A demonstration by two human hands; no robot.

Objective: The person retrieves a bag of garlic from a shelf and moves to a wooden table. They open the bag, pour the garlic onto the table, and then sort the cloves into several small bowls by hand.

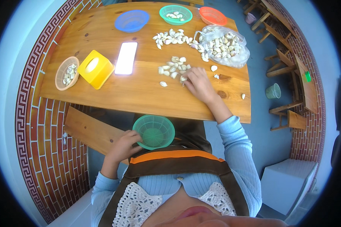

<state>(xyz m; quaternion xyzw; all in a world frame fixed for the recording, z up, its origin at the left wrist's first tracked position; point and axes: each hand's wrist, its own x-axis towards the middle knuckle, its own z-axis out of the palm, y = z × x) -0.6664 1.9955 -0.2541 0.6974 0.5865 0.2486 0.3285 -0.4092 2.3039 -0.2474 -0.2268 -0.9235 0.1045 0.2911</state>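
Note:
My left hand (125, 145) grips the near-left rim of an empty green plastic mesh basket (155, 133), held at my lap below the table edge. On the wooden table, my right hand (198, 82) reaches the right side of a small pile of garlic cloves (172, 67). A garlic clove (183, 79) shows at its fingertips, partly hidden by them. One loose clove (163, 84) lies just left of that hand. Beyond the pile are more scattered cloves (170, 37) and a clear plastic bag (238, 58) full of cloves.
Along the far edge stand a blue basket (132, 21), a green basket (176, 9) holding cloves and a red basket (213, 16). A lit phone (126, 58), a yellow tissue box (98, 72) and an orange basket (59, 74) with cloves occupy the left. A wooden bench (91, 129) sits below.

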